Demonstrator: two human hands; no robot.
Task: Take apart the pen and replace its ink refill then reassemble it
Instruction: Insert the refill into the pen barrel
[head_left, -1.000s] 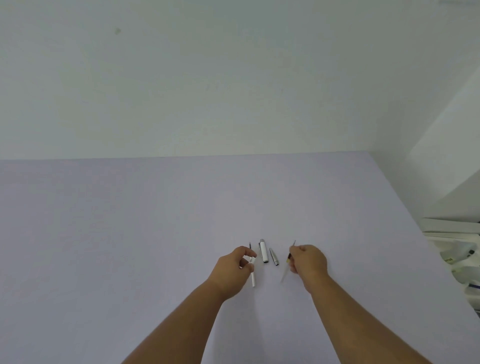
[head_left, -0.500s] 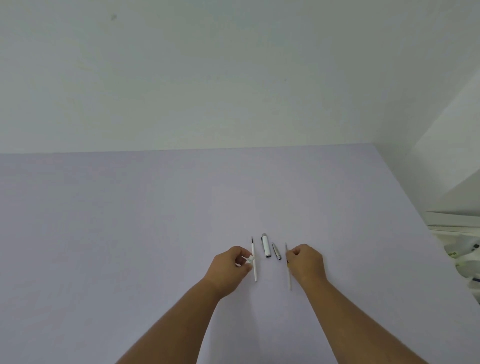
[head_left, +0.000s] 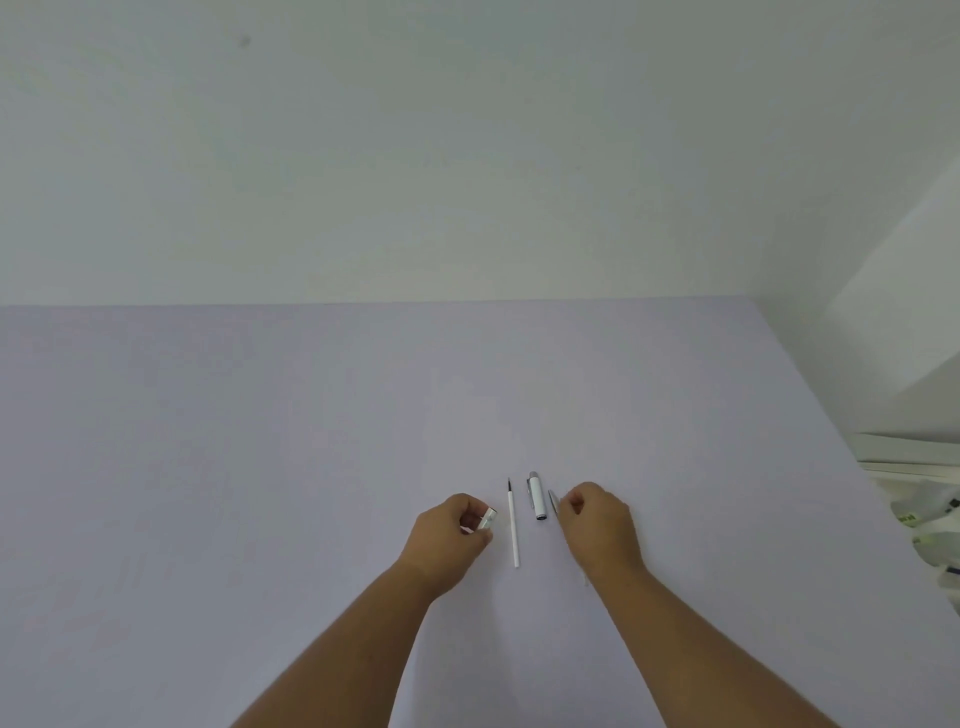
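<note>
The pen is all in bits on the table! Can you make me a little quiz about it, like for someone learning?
1. True or false: the white refill lies flat on the table with nobody touching it.
2. Which hand holds the short white barrel piece? A) left hand B) right hand
3. What lies between the refill and the right hand?

Key
1. True.
2. A; its fingers are closed round the piece.
3. The pen cap with its clip, and a thin grey tip piece right at the right hand's fingers.
</note>
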